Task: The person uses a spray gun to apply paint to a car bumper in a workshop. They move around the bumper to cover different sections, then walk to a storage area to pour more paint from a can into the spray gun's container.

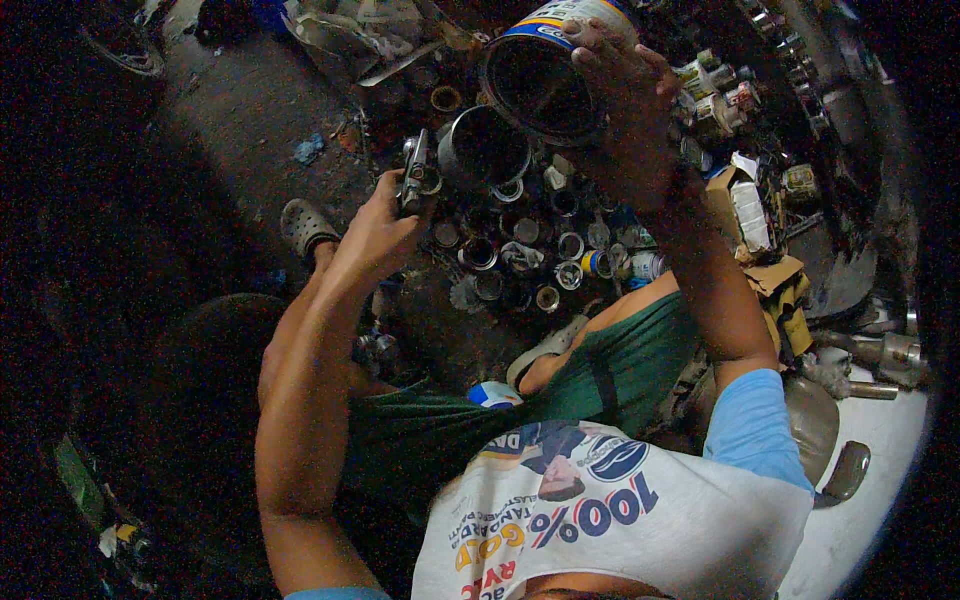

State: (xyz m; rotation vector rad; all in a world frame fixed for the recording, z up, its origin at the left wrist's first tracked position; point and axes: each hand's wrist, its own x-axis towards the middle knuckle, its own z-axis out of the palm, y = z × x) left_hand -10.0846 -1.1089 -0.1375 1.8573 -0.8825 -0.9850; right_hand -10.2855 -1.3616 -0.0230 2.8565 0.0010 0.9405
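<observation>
My left hand (385, 225) is closed around a silver metal spray gun (415, 165), held upright over the floor left of centre. My right hand (635, 90) grips a large paint can (520, 32) with a blue, white and yellow label. The can is tilted, and its dark, round end faces me. Just below and left of it is a wide, dark open can (460, 160); I cannot tell whether the two touch. The fingers of my left hand are partly hidden behind the gun.
Several small open tins (478, 252) crowd the floor between my feet. More paint cans (715, 110) stand at the right, near an opened cardboard box (740, 215). Plastic bags (360, 30) lie at the far side, and a blue scrap (310, 149) on the floor at left.
</observation>
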